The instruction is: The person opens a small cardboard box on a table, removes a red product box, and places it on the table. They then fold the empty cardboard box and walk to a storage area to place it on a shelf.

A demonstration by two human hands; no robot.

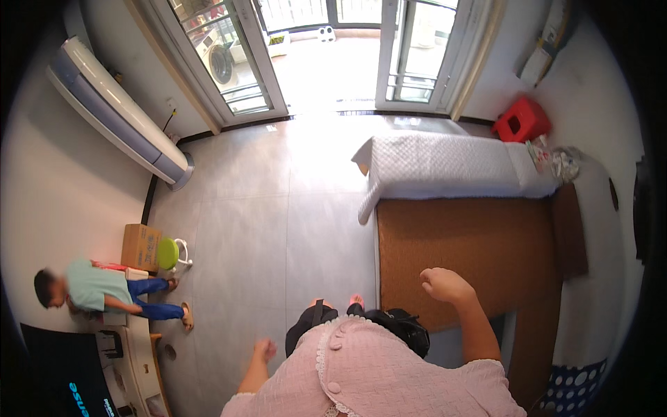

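Observation:
My right hand [447,283] hangs in the air above the brown sofa base [472,243], fingers curled in, and no object shows in it. Down at my left side is my left hand [264,349], small and smeared, over the grey tiled floor [243,278]; its fingers cannot be made out. A white quilted cover [451,163] lies along the far part of the sofa, its left end hanging over the edge. I wear a pink buttoned top [375,368], and a black bag [410,332] is at my waist.
At the left, a person [97,286] stands bent over a cabinet [142,354] near a television [62,375]. A cardboard box [141,247], a green stool [168,254] and a tall air conditioner [118,111] line that wall. A red stool [522,119] stands far right; glass doors [240,62] open onto a balcony.

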